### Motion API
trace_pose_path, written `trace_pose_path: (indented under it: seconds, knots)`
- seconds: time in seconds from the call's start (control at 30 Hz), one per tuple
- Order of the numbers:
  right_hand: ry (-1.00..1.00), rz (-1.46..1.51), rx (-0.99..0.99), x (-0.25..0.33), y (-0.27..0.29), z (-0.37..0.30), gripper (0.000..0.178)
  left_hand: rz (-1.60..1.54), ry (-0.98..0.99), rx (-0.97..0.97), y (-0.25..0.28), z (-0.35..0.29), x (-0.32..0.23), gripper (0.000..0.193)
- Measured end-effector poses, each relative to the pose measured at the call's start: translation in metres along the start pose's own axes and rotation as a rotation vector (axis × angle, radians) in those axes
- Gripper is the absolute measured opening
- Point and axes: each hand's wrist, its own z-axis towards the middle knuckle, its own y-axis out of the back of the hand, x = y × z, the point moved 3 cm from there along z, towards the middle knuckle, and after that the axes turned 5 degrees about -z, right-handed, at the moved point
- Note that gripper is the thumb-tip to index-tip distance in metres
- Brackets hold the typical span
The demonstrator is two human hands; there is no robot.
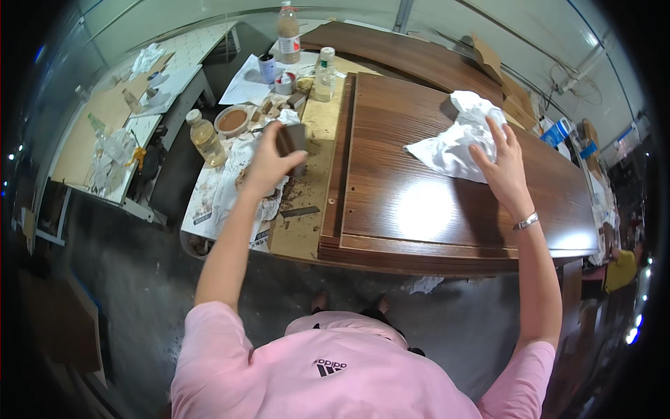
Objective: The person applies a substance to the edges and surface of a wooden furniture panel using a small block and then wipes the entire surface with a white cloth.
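Observation:
My left hand (266, 162) is closed around a small dark brown block (292, 142), thumb on its near side and fingers on its far side. It is over a cluttered strip beside the stacked panels, and the block's exact kind is unclear. On the right, my right hand (504, 164) has its fingers and thumb spread at the edge of a crumpled white cloth (450, 148). Whether the fingertips press the cloth is hard to tell. The cloth lies on the top dark wood-grain panel (391, 133), which reflects a bright light.
Left of the panels are a bottle of cloudy liquid (206, 138), a bowl of brown paste (232, 121), a stained rag (241, 157) and a dark flat strip (300, 211). Farther back stand a clear bottle (324, 77), a tall bottle (288, 35) and a purple cup (267, 68).

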Motion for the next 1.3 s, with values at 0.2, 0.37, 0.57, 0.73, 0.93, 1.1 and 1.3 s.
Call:
trace_pose_path:
  seconds: [0.2,0.37,0.57,0.73,0.93,1.1,1.3]
  knots:
    - [0.107,-0.040,0.042,-0.024,-0.054,0.007,0.049,0.109,-0.043,0.008,-0.039,0.013,0.080,0.056]
    - [0.084,-0.082,-0.035,-0.012,-0.040,0.005,0.032,0.435,-0.031,0.048,0.026,-0.019,0.114,0.039]
    - [0.031,-0.092,0.012,0.002,-0.030,0.005,0.027,0.697,-0.182,0.036,0.041,-0.047,0.151,0.029]
    - [0.051,-0.008,-0.174,-0.007,-0.030,-0.001,0.034,0.010,-0.117,-0.143,0.032,-0.048,0.082,0.030]
    - [0.057,-0.122,-0.161,-0.015,-0.032,0.001,0.042,-0.100,-0.770,0.283,0.003,-0.102,-0.098,0.037]
    - [0.012,-0.168,-0.104,-0.010,-0.039,0.000,0.045,0.037,-0.785,0.285,-0.012,-0.056,-0.106,0.040]
    - [0.039,-0.057,-0.090,-0.002,-0.036,0.001,0.045,0.118,-0.637,0.204,-0.025,0.034,-0.094,0.039]
